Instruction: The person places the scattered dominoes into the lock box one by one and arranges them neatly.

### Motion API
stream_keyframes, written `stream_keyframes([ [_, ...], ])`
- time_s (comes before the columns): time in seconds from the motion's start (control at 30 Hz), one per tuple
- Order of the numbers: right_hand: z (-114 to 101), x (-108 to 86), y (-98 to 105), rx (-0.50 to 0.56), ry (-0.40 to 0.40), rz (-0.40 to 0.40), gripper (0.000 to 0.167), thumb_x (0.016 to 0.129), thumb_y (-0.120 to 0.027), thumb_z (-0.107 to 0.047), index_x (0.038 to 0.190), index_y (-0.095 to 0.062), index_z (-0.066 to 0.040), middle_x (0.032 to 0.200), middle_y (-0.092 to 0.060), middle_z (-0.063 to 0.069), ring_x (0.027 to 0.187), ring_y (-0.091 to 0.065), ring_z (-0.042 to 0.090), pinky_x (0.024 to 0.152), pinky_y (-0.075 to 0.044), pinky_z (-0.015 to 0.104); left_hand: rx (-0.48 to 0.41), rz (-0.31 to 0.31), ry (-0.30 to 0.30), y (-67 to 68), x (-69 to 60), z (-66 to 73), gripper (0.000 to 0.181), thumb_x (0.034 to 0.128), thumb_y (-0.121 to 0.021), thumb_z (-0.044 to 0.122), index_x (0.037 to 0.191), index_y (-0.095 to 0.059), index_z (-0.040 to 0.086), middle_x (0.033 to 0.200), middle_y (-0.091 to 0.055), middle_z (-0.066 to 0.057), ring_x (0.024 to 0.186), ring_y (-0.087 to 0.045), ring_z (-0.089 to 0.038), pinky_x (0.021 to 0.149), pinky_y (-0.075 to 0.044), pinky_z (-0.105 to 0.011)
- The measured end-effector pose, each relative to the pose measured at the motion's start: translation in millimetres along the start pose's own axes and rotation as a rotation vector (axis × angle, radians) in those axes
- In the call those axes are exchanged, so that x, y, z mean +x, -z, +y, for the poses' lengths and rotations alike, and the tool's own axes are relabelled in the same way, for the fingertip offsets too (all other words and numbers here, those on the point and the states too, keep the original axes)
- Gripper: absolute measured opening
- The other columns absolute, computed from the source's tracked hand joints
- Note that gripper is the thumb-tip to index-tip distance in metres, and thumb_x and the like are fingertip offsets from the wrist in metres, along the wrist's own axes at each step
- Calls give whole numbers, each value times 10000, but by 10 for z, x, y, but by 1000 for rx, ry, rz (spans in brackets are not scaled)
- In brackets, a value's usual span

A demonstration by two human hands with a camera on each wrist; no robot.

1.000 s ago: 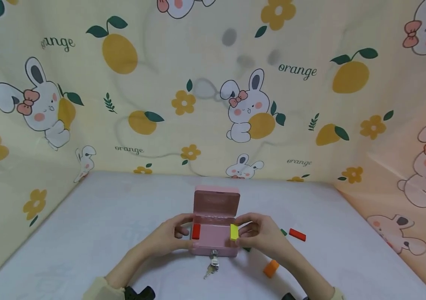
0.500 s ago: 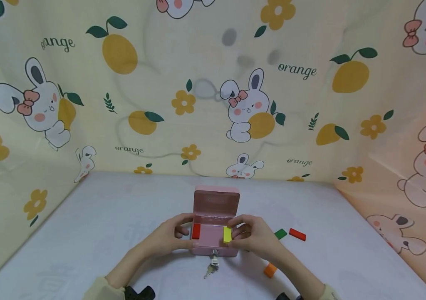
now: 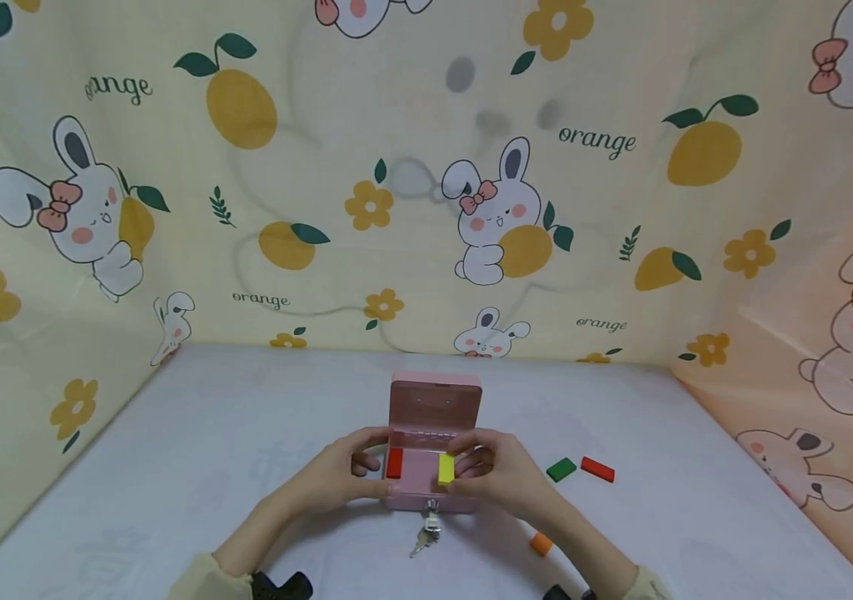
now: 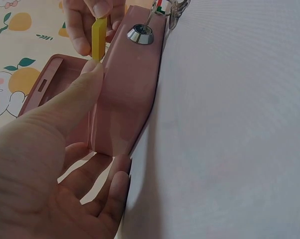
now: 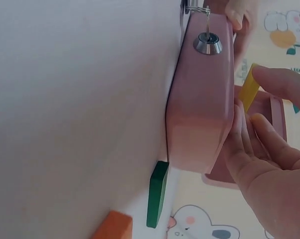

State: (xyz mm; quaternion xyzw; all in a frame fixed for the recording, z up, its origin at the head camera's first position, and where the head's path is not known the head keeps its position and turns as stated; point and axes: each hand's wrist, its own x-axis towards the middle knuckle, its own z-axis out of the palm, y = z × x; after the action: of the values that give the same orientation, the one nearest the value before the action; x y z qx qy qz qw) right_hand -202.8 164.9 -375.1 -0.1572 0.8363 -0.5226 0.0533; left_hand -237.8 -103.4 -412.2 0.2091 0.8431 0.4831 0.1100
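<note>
A small pink metal cash box (image 3: 407, 503) stands on the white table with its lid (image 3: 436, 406) raised at the back. My left hand (image 3: 327, 472) grips the box's left end, thumb at the front rim and fingers round the side in the left wrist view. Between thumb and fingers my right hand (image 3: 501, 473) pinches a yellow block (image 3: 446, 469), upright over the box's middle. Inside, at the left, is a red block (image 3: 394, 463). Keys (image 3: 422, 543) hang from the lock (image 5: 208, 44) on the front wall.
To the right of the box lie a green block (image 3: 561, 470) and another red block (image 3: 597, 469). Closer to the front, partly behind the right forearm, is an orange block (image 3: 541, 544). A patterned cloth (image 3: 411, 250) encloses the table at the back and sides.
My right hand has carried the yellow block leftward from the box's right edge to over its middle. The green block on the table is now fully uncovered. My left hand keeps its place.
</note>
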Motion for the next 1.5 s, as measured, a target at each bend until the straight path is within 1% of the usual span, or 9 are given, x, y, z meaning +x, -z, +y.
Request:
stream_keyframes([
  [0.13,-30,15,-37,5,18,8,413,736,-853,-33,1102,-662,-14,953,-646,84,855,-626,229,745,-542,264,0,3,6,-2,9,-12,806,782,-838,392,1464,-463,181,1379,-526,-36,1062,-559,-211,890,-490,-439],
  [0.3,-35,49,-70,-16,26,3,412,751,-850,-50,1114,-657,-16,979,-650,67,862,-627,228,753,-538,257,-3,3,8,-3,10,-14,802,785,-836,391,1463,-463,182,1386,-523,-37,1065,-558,-215,894,-490,-442],
  [0.6,14,120,-142,-48,10,-2,405,751,-852,-62,1104,-655,-33,977,-642,46,852,-616,216,757,-538,284,4,8,10,-12,9,-16,802,784,-836,392,1463,-462,185,1389,-522,-33,1068,-561,-214,894,-491,-441],
  [0.8,15,149,-177,-69,25,4,382,756,-845,-51,1090,-660,-40,952,-641,42,843,-613,213,761,-537,305,1,0,6,-7,8,-20,798,792,-830,391,1468,-457,187,1393,-520,-34,1072,-559,-214,899,-487,-441],
  [1.0,32,203,-218,-85,35,7,367,772,-836,-58,1092,-658,-28,940,-636,56,826,-607,209,739,-538,305,-9,-12,-6,2,1,-23,784,809,-821,368,1472,-448,177,1392,-517,-45,1078,-557,-216,906,-480,-439],
  [1.27,31,270,-262,-69,23,-2,342,775,-823,-31,1078,-664,-32,953,-635,59,822,-603,223,706,-541,310,-16,-12,-9,-3,1,-20,794,803,-823,382,1470,-450,165,1380,-524,-22,1073,-548,-215,899,-478,-437],
  [1.5,31,318,-297,-106,53,-13,346,768,-832,-30,1076,-674,-38,932,-646,74,795,-601,211,666,-539,298,-11,-9,2,-2,-3,-8,806,798,-820,410,1471,-449,169,1379,-524,-15,1072,-546,-214,894,-481,-437],
])
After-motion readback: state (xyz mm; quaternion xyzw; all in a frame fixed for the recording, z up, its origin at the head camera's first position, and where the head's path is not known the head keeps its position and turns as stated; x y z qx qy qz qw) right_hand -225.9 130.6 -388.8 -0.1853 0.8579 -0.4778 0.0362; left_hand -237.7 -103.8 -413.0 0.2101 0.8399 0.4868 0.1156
